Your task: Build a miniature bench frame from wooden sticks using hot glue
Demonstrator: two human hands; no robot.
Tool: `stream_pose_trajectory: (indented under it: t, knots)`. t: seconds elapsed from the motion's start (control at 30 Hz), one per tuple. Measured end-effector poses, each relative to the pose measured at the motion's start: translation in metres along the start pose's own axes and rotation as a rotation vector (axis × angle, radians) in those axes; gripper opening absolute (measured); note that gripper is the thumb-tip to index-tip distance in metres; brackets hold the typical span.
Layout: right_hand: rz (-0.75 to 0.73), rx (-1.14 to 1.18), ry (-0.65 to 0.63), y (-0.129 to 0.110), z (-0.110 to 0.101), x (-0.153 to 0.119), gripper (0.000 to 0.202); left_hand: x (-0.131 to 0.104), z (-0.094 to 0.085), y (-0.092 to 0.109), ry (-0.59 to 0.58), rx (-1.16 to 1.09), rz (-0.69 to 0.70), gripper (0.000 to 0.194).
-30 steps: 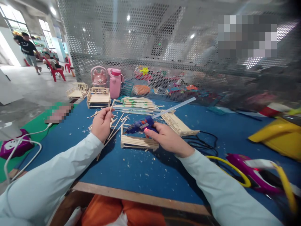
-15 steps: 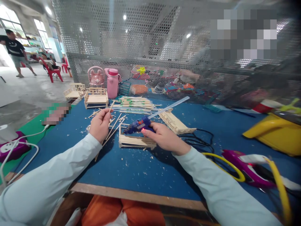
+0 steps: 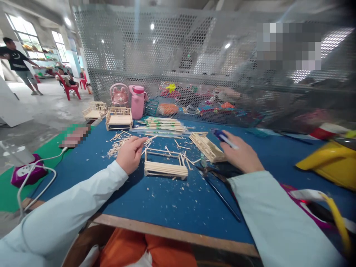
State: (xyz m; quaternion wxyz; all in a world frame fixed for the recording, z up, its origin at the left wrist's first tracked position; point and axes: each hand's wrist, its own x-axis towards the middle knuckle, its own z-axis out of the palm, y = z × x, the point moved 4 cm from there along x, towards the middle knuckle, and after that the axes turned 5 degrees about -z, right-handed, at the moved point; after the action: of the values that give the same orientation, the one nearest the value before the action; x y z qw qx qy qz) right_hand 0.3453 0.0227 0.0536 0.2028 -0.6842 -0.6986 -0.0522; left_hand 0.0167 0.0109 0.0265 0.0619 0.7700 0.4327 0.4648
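Observation:
Between its fingertips my left hand (image 3: 130, 154) pinches a thin wooden stick (image 3: 151, 138), left of a small wooden frame (image 3: 166, 168) with a slatted front that stands on the blue table (image 3: 167, 204). My right hand (image 3: 241, 152) is closed around the blue glue gun (image 3: 219, 135), partly blurred, above the table's right part. Just left of that hand lies a second wooden piece (image 3: 207, 147), tilted. Pliers (image 3: 222, 196) with dark handles lie below my right hand, partly hidden by the sleeve.
Two finished-looking wooden pieces (image 3: 119, 119) (image 3: 95, 110) stand at the back left beside a pink bottle (image 3: 137, 102). Bundled sticks (image 3: 164, 124) lie behind. A purple power strip (image 3: 27, 170) is at left, a yellow dustpan (image 3: 328, 159) at right. A person (image 3: 18, 61) stands far left.
My right hand has moved right with the glue gun, away from the wooden frame, and the pliers now show. My left hand has moved slightly right and down with a stick. The view has shifted.

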Motion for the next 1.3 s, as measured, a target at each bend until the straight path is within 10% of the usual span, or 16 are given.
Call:
stream_pose_trajectory:
  t: [0.23,0.37,0.47,0.7,1.3]
  knots:
    - [0.134,-0.186,-0.238,0.001,0.028,0.008,0.046,-0.004,0.007,0.008,-0.077,0.108,0.167,0.03]
    - [0.102,-0.155,0.034,-0.017,0.004,-0.001,0.049,-0.008,0.009,0.02,-0.08,0.212,0.236,0.031]
    - [-0.142,0.041,0.365,-0.052,-0.02,-0.026,0.041,-0.013,0.008,0.032,-0.057,0.271,0.314,0.031]
    - [-0.775,0.282,0.134,-0.117,-0.004,-0.067,0.02,-0.022,0.009,0.054,0.035,0.326,0.469,0.031]
    - [-0.516,0.599,0.052,-0.113,0.012,-0.057,0.017,-0.017,-0.003,0.052,0.076,0.131,0.368,0.03]
